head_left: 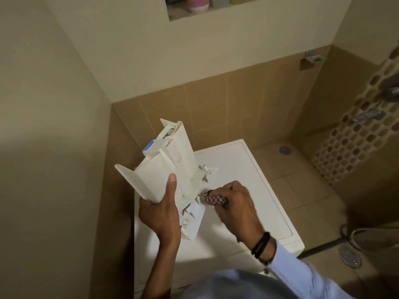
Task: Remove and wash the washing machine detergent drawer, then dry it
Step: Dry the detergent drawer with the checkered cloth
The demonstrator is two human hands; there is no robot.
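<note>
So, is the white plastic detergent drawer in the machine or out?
Out: the left hand holds the white plastic detergent drawer above the white washing machine top.

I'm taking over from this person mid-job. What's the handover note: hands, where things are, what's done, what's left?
Left hand: grips the drawer, held tilted above the washing machine.
Right hand: grips a checked cloth, against the drawer's lower end.
Done: the drawer is out of the machine. Whether it was washed cannot be seen.
Left: wipe the drawer dry all over.
</note>
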